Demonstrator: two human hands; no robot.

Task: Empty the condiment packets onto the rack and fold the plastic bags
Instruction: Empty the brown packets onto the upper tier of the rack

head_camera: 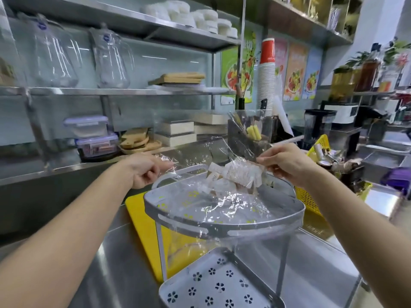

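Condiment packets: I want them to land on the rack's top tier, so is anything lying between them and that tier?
Yes. Clear plastic film is spread over the top tier of the rack, right beneath the condiment packets, which hang in the plastic bag held by the left hand and right hand.

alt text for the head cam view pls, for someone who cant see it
Two bare hands, left hand and right hand, hold a clear plastic bag with white condiment packets inside it over the top tier of a grey two-tier rack. The rack stands on a steel counter in a café kitchen.
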